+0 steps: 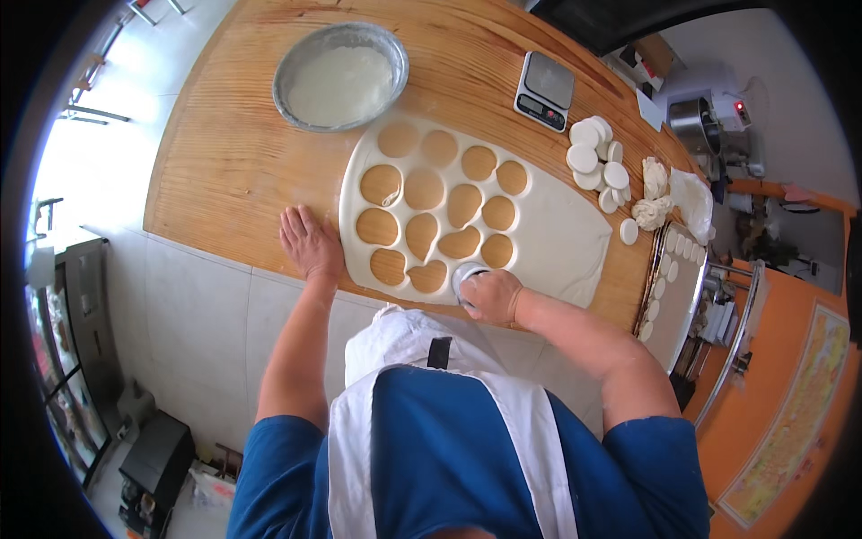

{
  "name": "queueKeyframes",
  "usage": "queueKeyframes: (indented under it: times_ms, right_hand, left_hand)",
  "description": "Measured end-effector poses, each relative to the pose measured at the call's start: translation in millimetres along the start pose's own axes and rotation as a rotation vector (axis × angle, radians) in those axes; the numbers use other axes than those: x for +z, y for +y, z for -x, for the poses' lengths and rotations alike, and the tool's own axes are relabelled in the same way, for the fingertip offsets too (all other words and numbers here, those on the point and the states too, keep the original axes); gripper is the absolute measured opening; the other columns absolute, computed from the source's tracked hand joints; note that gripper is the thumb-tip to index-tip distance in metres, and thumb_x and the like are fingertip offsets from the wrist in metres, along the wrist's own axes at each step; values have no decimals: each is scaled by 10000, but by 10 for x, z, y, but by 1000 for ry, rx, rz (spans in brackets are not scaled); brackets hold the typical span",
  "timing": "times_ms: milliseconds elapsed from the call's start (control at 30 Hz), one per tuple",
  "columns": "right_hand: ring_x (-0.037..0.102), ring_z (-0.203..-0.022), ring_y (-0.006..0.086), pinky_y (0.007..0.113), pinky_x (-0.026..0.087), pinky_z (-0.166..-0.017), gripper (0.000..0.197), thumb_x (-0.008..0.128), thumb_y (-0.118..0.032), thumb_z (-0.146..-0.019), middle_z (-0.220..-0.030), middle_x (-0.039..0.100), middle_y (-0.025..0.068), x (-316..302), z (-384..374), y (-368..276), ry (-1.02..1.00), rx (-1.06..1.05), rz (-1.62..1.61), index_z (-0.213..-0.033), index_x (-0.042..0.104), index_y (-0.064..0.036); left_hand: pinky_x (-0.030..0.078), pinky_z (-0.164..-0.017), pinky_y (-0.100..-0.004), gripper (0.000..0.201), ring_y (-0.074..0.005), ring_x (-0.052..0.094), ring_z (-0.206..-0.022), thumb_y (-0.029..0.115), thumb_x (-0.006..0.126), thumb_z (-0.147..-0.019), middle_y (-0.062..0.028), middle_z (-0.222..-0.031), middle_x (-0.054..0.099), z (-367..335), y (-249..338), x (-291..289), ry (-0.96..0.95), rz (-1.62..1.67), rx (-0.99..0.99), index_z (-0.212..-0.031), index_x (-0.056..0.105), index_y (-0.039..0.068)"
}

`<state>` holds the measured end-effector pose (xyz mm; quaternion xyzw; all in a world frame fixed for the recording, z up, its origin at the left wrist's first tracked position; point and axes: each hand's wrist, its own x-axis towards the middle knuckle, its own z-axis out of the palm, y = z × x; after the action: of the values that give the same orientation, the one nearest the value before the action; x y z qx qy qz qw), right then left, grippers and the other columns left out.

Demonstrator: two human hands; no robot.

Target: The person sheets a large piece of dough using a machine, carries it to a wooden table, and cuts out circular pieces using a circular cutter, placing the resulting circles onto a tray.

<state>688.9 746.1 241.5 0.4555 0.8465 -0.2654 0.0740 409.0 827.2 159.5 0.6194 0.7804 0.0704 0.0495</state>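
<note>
A sheet of rolled dough (557, 229) lies on the wooden table, its left part full of round holes with wood showing through. My right hand (493, 296) is closed around a round cutter (465, 277), which stands on the dough near the sheet's front edge, beside the last holes. My left hand (311, 242) rests flat on the table by the left edge of the dough, fingers stretched and holding nothing. Cut dough rounds (585, 159) are heaped at the right, past the sheet.
A metal bowl of flour (285, 88) stands at the back left of the table (215, 162), and a digital scale (544, 90) at the back. Dough scraps (652, 213) lie beside the rounds. On the right is a tray (675, 301) holding several rounds.
</note>
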Motion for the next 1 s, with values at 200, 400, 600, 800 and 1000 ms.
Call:
queueKeyframes:
  times_ms: [200,400,600,800,1000]
  right_hand:
    - [560,-628,255,363,447,-546,279,604,-246,-622,-675,552,109,113,73,-141,261,276,-197,-760,458,-52]
    - [467,-526,176,295,409,-527,314,654,-228,-613,-605,499,74,303,583,-93,967,771,-1051,-752,466,-18]
    - [503,-546,258,320,418,-523,412,721,-268,-559,-622,506,113,-266,1040,-234,949,439,-612,-742,441,-27]
    - [523,-562,296,350,417,-503,501,743,-331,-521,-641,512,124,-394,1350,318,833,491,-604,-760,434,-18]
    - [459,-485,253,323,380,-466,387,696,-255,-614,-559,455,99,-400,2003,1021,935,482,-837,-792,444,-21]
  left_hand:
    - [176,-988,-380,441,-300,231,-1192,171,455,-783,-172,-1263,294,-42,-201,5,42,261,38,-1167,360,-25]
    - [357,-860,-317,309,-265,457,-989,85,458,-770,-147,-1069,479,361,311,-285,-153,781,210,-1061,461,-19]
    - [311,-909,-375,514,-218,432,-1054,440,388,-825,-85,-1125,476,945,1526,-253,-1680,1809,-300,-1151,410,43]
    - [305,-923,-391,525,-256,431,-1062,436,364,-841,-109,-1137,460,1139,2485,-111,-1837,1588,-314,-1160,386,20]
    - [394,-854,-394,362,-248,497,-953,272,390,-863,-112,-1068,486,1266,3389,-138,-1750,1574,-503,-1120,404,18]
